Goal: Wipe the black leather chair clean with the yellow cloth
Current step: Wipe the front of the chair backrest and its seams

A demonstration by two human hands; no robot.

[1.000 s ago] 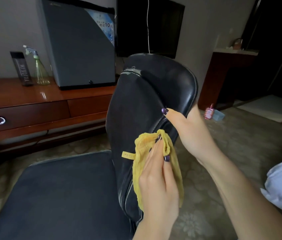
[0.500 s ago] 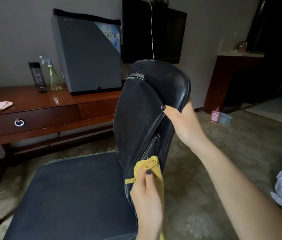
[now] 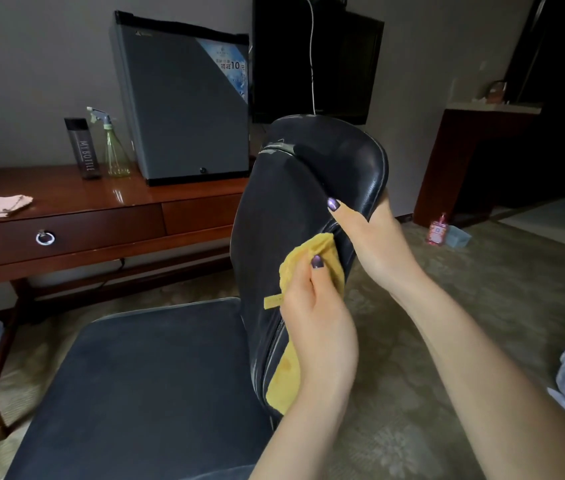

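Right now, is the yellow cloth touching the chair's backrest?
Touching. The head view shows the left hand holding the yellow cloth against the backrest edge, with no gap visible. The right hand grips the backrest above it.

Wooden desk on patterned carpet, grey fridge on the desk, dark television above its right end, grey wall behind

The dark bottle on the tabletop reads "MY BOTTLE". The sticker on the grey fridge shows "10" among characters too small to read.
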